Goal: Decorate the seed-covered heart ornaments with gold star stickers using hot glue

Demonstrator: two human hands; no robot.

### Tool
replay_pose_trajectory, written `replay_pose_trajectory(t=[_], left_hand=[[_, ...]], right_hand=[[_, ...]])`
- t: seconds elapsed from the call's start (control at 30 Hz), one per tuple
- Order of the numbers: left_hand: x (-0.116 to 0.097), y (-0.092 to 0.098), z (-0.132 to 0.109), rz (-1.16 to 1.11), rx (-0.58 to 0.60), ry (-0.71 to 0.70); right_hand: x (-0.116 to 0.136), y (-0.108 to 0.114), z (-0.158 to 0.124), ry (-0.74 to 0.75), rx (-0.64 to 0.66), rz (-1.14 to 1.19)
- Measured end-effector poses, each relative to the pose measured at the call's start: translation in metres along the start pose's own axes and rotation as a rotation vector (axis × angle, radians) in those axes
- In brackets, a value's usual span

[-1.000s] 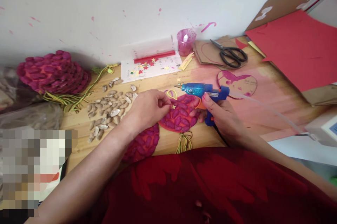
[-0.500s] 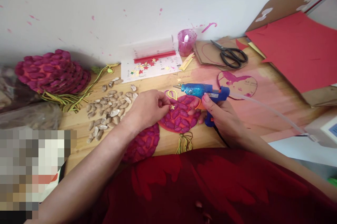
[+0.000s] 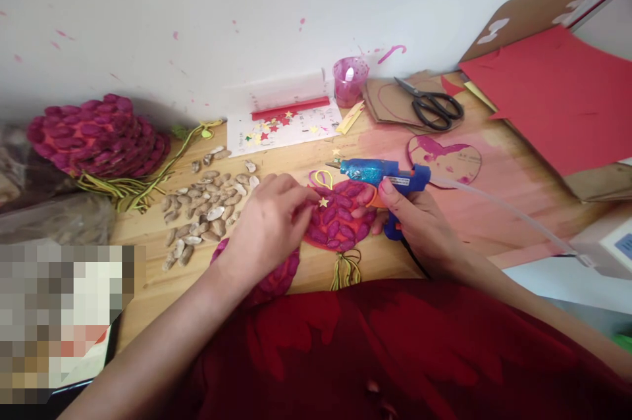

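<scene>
Fingers (image 3: 302, 201) of the left hand (image 3: 264, 232) are bent, with their tips close together beside a small pale-yellow star (image 3: 323, 202); I cannot tell if they pinch it or not. This star is at the upper left part of a round red disc covered with magenta peanut shells (image 3: 340, 229), which lies on the wooden tabletop (image 3: 313, 272). The disc has a yellow string loop (image 3: 323, 178) at its far edge and a yellow-and-green thread tassel (image 3: 345, 272) at its near edge.

In the right hand (image 3: 419, 219), the fingers are clamped around the handle of a blue glue gun (image 3: 368, 171). Its nozzle points to the left, above the far side of the disc, and a translucent glue stick (image 3: 498, 203) comes out from its back.

Under the left wrist, a second magenta disc (image 3: 284, 275) is partly hidden. To the left are loose brown peanut shells (image 3: 202, 199). Farther back, a white printed paper (image 3: 296, 133) carries small yellow and red stars (image 3: 273, 128).
</scene>
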State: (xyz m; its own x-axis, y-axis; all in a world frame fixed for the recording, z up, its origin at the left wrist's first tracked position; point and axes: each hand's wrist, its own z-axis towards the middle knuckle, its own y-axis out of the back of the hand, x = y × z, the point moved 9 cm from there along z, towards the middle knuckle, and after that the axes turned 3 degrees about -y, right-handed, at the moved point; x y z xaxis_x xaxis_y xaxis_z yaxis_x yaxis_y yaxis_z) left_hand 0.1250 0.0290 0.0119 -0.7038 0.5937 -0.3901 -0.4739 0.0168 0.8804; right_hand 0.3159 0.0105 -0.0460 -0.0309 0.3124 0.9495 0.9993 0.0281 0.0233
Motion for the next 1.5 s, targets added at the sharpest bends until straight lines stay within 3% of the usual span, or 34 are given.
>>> replay_pose_trajectory(t=[0.1,0.23,0.87,0.97,1.13,1.23,1.5], left_hand=[[-0.013,-0.008,-0.019,0.176,0.009,-0.130],[-0.019,-0.022,-0.030,0.307,0.093,-0.164],[-0.037,-0.032,-0.030,0.463,0.110,-0.196],[-0.033,-0.030,-0.031,0.393,0.086,-0.157],[-0.010,-0.008,-0.040,0.041,-0.095,-0.001],[-0.003,-0.004,-0.044,-0.114,-0.142,0.028],[-0.004,-0.001,-0.044,-0.127,-0.179,0.017]], right_hand=[[0.000,-0.001,0.000,0.004,0.000,0.006],[0.004,-0.004,0.000,0.010,0.006,0.022],[0.004,-0.008,0.000,-0.011,-0.020,0.039],[0.004,-0.009,0.001,0.009,-0.030,0.042],[0.005,-0.012,0.003,0.017,-0.008,0.043],[0.006,-0.010,0.004,0.037,-0.024,0.010],[0.003,-0.010,0.001,-0.009,-0.034,0.021]])
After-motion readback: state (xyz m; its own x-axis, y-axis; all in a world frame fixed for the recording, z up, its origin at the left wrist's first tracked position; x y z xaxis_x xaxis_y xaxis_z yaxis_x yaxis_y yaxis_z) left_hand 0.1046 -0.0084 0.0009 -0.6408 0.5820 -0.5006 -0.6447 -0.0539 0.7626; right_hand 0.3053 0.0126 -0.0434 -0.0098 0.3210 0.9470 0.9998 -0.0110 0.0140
